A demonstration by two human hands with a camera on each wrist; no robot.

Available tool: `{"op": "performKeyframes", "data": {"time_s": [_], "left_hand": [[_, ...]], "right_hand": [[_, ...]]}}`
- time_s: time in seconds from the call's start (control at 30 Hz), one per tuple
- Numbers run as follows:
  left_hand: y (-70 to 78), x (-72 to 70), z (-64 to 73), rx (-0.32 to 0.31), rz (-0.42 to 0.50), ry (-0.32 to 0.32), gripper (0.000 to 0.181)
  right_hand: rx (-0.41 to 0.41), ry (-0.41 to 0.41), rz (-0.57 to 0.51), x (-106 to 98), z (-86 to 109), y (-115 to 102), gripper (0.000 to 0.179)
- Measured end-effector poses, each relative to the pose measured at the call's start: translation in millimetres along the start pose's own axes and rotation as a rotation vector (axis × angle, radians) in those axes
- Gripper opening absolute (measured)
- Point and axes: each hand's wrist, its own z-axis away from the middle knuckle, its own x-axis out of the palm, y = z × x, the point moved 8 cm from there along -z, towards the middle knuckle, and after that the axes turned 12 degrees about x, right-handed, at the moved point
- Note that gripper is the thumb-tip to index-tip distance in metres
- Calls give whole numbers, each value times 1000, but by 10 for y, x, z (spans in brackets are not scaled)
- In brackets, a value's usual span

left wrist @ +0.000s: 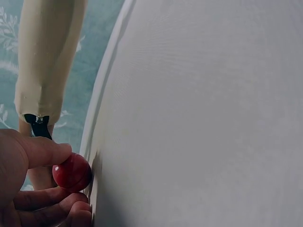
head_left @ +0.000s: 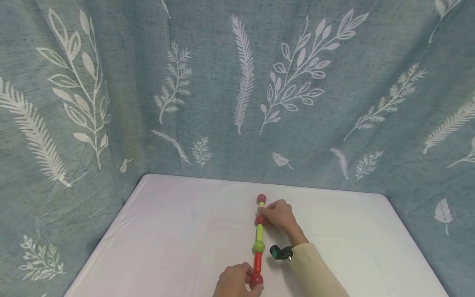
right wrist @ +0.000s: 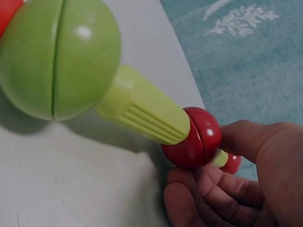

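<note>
A chain of toy balls and rods lies lengthwise on the white table. From its far end come a red ball (head_left: 262, 198), a short yellow-green rod (head_left: 261, 204), a second red ball (right wrist: 202, 137), a ribbed yellow-green rod (right wrist: 147, 106), a green ball (head_left: 258, 247), a red rod (head_left: 257, 262) and a near red ball (left wrist: 72, 172). My left hand (head_left: 233, 281) holds that near ball between thumb and fingers. My right hand (head_left: 280, 214) grips the chain around the second red ball and the far rod, partly hiding that rod.
White cloth covers the table (head_left: 178, 231). Behind it and along both sides hangs a blue-green curtain (head_left: 215, 90) with white leaf prints. A black device (head_left: 281, 252) is worn at the right wrist, low over the table.
</note>
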Motion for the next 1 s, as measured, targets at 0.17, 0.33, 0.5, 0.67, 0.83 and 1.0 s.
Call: {"op": "performKeyframes", "data": {"time_s": [0.17,0.33,0.5,0.67,0.83,1.0], "left_hand": [[10,-21,11,-1,10,11,26],[4,-28,13,4,23,0,26],[-3,-25,10,7,26,-7,25],[-12,-14,10,-4,14,-8,25],[-13,-11,9,-3,2,-7,26],[-4,-18,10,10,8,-5,25]], "right_hand": [[11,6,0,26,-27,-18,30],[16,4,16,23,-49,-21,30],[-3,7,38,-3,4,-55,30],[-20,19,59,-38,55,-87,29],[-25,40,66,-60,53,-87,28],[-55,47,81,-63,35,-98,28]]}}
